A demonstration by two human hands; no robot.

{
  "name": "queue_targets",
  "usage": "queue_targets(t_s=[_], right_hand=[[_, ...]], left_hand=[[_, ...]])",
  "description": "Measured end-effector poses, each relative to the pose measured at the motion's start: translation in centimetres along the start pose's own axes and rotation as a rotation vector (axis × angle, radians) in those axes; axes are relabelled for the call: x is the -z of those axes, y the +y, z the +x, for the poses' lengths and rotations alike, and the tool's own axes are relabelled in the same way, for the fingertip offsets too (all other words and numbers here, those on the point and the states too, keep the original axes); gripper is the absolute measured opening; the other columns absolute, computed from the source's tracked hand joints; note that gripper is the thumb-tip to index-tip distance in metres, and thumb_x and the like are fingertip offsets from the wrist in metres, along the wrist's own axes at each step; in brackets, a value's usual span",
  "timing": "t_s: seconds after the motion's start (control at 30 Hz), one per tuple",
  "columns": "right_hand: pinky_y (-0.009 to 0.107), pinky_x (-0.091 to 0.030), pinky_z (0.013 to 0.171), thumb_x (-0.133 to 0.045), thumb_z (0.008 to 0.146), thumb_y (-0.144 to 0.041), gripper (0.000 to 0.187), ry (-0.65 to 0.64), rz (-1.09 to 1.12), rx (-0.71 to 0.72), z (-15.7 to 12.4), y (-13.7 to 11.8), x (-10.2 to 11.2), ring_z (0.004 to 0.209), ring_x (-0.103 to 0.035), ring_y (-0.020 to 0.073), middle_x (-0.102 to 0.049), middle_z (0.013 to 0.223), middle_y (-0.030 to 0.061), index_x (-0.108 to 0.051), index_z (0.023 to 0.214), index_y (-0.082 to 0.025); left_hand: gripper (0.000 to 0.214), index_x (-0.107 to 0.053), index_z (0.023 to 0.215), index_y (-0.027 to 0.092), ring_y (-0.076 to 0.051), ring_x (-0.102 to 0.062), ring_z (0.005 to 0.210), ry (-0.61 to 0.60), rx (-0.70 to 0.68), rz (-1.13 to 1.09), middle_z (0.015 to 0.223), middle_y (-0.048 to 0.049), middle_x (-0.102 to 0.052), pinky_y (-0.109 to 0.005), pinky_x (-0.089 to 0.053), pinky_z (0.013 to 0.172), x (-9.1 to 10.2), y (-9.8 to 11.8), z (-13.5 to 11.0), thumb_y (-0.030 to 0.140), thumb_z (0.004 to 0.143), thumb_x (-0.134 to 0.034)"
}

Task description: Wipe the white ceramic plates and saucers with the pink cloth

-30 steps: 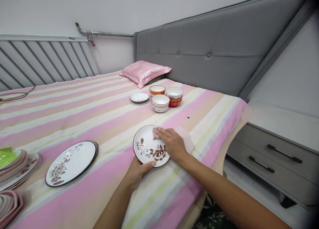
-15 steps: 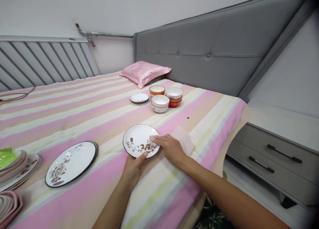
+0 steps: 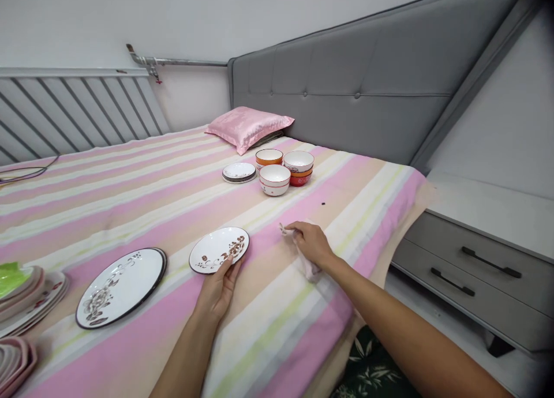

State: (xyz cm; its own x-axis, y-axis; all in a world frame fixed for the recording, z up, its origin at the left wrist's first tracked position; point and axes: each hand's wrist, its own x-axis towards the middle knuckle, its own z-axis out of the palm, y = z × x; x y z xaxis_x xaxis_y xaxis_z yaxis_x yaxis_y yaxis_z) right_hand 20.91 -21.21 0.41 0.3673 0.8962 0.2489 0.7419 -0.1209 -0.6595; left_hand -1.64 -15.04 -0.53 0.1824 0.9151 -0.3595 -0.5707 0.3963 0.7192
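A white plate [image 3: 219,245] with a dark rim and brown flowers is held by its near right edge in my left hand [image 3: 219,288], thumb on top and fingers underneath. It tilts a little above the striped bedspread. To its right, my right hand [image 3: 310,242] pinches a pale pink cloth [image 3: 308,268], which hangs below the fingers, apart from the plate. Left of the held plate lies a larger oval plate [image 3: 123,285] with grey-brown flowers, on top of another dark-rimmed one.
Stacked bowls [image 3: 276,181] and a pile of small plates [image 3: 239,172] stand farther back, before a pink pillow [image 3: 250,127]. More dishes [image 3: 32,305] are piled at the left edge. A grey nightstand [image 3: 476,259] is beside the bed on the right.
My left hand has moved the plate left and tilted it. My right hand has drawn the cloth off the plate and rightward.
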Motion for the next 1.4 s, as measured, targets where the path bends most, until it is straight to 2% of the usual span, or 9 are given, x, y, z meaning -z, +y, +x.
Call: queue_targets(t_s=[0.17, 0.47, 0.6, 0.73, 0.87, 1.07, 1.17, 1.27, 1.4], right_hand=[[0.029, -0.043, 0.085, -0.042, 0.074, -0.009, 0.039, -0.049, 0.081, -0.099, 1.0, 2.7, -0.3, 0.096, -0.059, 0.0174, -0.066, 0.103, -0.0006, -0.064, 0.101, -0.025], [0.029, -0.043, 0.086, -0.043, 0.074, -0.012, 0.036, -0.108, 0.183, -0.040, 1.6, 4.5, -0.2, 0.097, -0.059, 0.0169, -0.066, 0.104, 0.0005, -0.064, 0.101, -0.023], [0.029, -0.044, 0.085, -0.042, 0.076, -0.013, 0.035, -0.116, 0.220, -0.011, 1.3, 4.9, 0.0, 0.095, -0.060, 0.0167, -0.066, 0.103, 0.0008, -0.063, 0.103, -0.023], [0.029, -0.044, 0.085, -0.041, 0.077, -0.013, 0.036, -0.106, 0.249, 0.017, 1.1, 5.1, -0.1, 0.095, -0.060, 0.0169, -0.066, 0.103, 0.0013, -0.063, 0.104, -0.023], [0.029, -0.044, 0.084, -0.040, 0.076, -0.013, 0.037, -0.092, 0.286, 0.028, 1.2, 5.2, -0.3, 0.094, -0.060, 0.0168, -0.066, 0.102, 0.0020, -0.063, 0.104, -0.022], [0.030, -0.044, 0.085, -0.040, 0.076, -0.013, 0.036, -0.067, 0.347, 0.023, 1.4, 5.4, -0.4, 0.094, -0.060, 0.0168, -0.066, 0.103, 0.0010, -0.064, 0.101, -0.023], [0.031, -0.044, 0.084, -0.040, 0.075, -0.013, 0.035, -0.046, 0.369, 0.023, 1.5, 5.4, -0.7, 0.093, -0.060, 0.0173, -0.066, 0.102, 0.0010, -0.064, 0.100, -0.023], [0.030, -0.044, 0.083, -0.040, 0.075, -0.013, 0.035, -0.031, 0.388, 0.018, 1.7, 5.4, -0.9, 0.091, -0.061, 0.0176, -0.067, 0.100, 0.0014, -0.065, 0.099, -0.022], [0.028, -0.044, 0.081, -0.040, 0.075, -0.012, 0.037, -0.037, 0.444, 0.019, 1.8, 5.6, -1.1, 0.088, -0.061, 0.0165, -0.067, 0.098, 0.0013, -0.064, 0.101, -0.021]], left_hand=[[0.037, -0.059, 0.103, 0.014, -0.020, -0.064, 0.092, 0.007, 0.026, 0.031, 0.100, -0.0090, -0.067, -0.035, -0.054, 0.080, -0.1, 0.4, 0.2, -0.005, 0.072, -0.055], [0.027, -0.061, 0.097, 0.017, -0.017, -0.060, 0.097, 0.293, -0.341, 0.300, 0.101, -0.0069, -0.065, -0.031, -0.051, 0.084, 1.0, 0.3, -2.5, 0.003, 0.074, -0.057], [0.022, -0.063, 0.090, 0.017, -0.013, -0.064, 0.080, 0.392, -0.328, 0.337, 0.092, -0.0050, -0.066, -0.030, -0.053, 0.080, 1.5, 1.0, -2.4, 0.004, 0.074, -0.056], [0.025, -0.062, 0.089, 0.014, -0.014, -0.065, 0.077, 0.346, -0.299, 0.264, 0.090, -0.0061, -0.067, -0.030, -0.054, 0.079, 0.2, 2.0, -0.8, -0.002, 0.073, -0.052], [0.033, -0.059, 0.097, 0.011, -0.016, -0.066, 0.077, 0.274, -0.251, 0.170, 0.091, -0.0098, -0.067, -0.027, -0.055, 0.073, -3.2, 2.8, 2.9, -0.007, 0.074, -0.045], [0.029, -0.057, 0.101, 0.014, -0.010, -0.062, 0.075, 0.251, -0.353, 0.142, 0.091, -0.0053, -0.064, -0.020, -0.053, 0.067, -9.0, 3.9, 12.0, -0.002, 0.078, -0.049], [0.029, -0.053, 0.108, 0.014, -0.013, -0.061, 0.081, 0.239, -0.365, 0.147, 0.100, -0.0063, -0.061, -0.026, -0.052, 0.070, -11.6, 4.5, 16.2, 0.006, 0.080, -0.052], [0.032, -0.051, 0.113, 0.015, -0.019, -0.057, 0.091, 0.218, -0.361, 0.138, 0.111, -0.0084, -0.055, -0.039, -0.049, 0.075, -13.6, 4.8, 19.7, 0.028, 0.084, -0.051], [0.033, -0.050, 0.113, 0.015, -0.020, -0.056, 0.094, 0.237, -0.346, 0.120, 0.113, -0.0087, -0.054, -0.040, -0.048, 0.077, -15.5, 4.7, 23.5, 0.030, 0.084, -0.051]])
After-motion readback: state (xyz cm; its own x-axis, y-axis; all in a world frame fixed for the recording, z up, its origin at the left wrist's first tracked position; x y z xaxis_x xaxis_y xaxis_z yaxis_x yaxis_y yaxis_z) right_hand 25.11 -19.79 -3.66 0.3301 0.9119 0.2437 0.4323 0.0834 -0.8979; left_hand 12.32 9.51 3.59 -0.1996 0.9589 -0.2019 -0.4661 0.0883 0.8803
